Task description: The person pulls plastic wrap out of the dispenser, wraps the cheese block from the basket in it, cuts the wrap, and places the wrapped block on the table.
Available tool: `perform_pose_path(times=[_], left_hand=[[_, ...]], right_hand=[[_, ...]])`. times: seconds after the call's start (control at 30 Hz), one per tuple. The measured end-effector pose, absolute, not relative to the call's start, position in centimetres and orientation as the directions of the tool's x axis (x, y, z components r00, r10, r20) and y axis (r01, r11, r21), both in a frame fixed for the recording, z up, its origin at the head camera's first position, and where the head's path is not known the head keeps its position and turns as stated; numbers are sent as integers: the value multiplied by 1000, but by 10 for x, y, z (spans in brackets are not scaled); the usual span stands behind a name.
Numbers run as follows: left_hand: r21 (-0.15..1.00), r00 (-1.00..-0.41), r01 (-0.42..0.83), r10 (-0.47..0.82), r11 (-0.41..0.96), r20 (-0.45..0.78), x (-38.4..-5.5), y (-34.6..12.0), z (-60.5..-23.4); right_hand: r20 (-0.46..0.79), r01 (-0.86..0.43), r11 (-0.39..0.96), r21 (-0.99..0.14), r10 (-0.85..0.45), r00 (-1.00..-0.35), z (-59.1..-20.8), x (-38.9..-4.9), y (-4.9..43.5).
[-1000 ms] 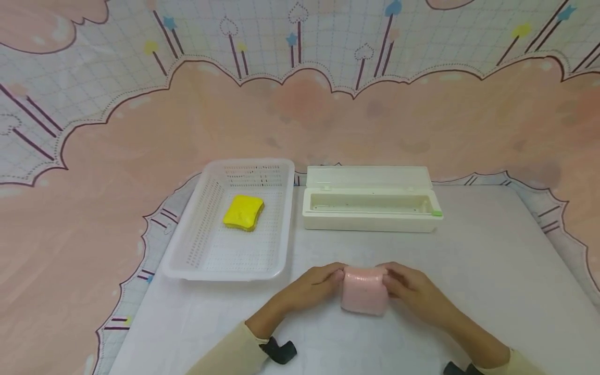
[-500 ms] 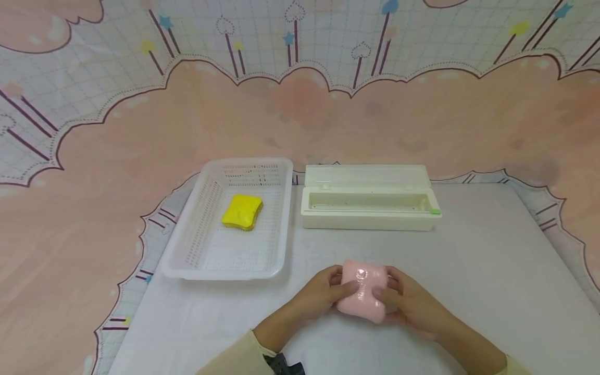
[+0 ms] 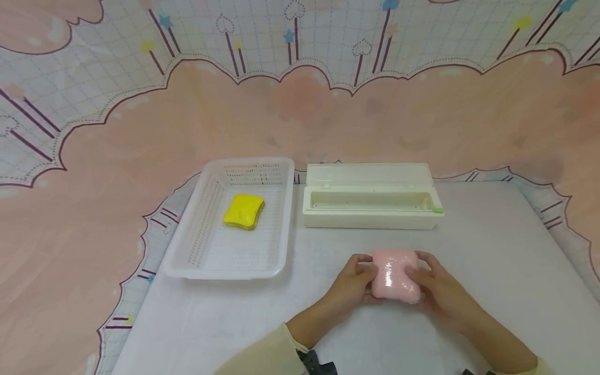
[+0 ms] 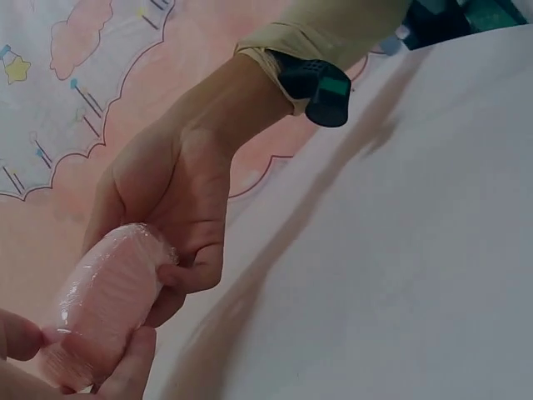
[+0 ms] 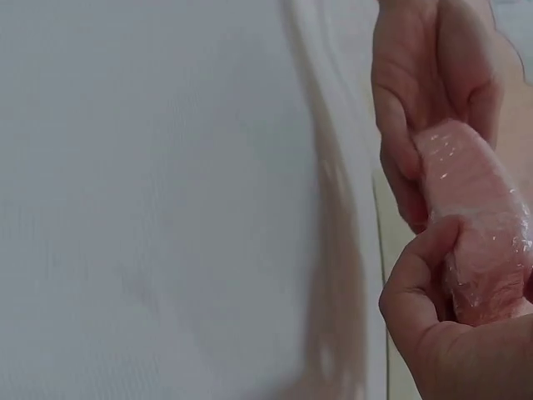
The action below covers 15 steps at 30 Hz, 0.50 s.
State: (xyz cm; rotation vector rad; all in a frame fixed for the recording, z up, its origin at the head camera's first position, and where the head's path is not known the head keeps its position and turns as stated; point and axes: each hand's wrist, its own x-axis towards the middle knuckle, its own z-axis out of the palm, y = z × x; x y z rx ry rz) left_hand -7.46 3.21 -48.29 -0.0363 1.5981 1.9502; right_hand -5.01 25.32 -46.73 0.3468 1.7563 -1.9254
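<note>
Wrist views close on pink packet (image 4: 115, 287)

The packet (image 3: 397, 284) is pink, the block (image 3: 244, 211) yellow, the basket (image 3: 225, 273) and table (image 3: 506, 250) white, the box (image 3: 370, 221) cream with a green tab (image 3: 438, 210). The sleeve (image 3: 262, 357) is beige, the backdrop (image 3: 122, 140) mottled peach and pale grid.

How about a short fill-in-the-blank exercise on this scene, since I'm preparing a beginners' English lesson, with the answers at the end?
1. The colour of the small block inside the white basket is ____.
2. The colour of the held block, between the left hand and the right hand, is ____.
3. The lid of the long box is not closed but ____.
4. In the head view, the basket stands to the ____ of the long box.

Missing words: yellow; pink; open; left.
</note>
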Motion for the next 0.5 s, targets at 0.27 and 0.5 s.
perform_pose_path(times=[0.27, 0.5], left_hand=[[862, -848, -474, 358, -181, -391, -85, 103, -482], [882, -890, -437, 227, -174, -396, -93, 170, -480]], right_hand=[[-481, 491, -41, -870, -139, -865, -465, -65, 313], [-457, 448, 116, -886, -55, -888, -462, -71, 358]])
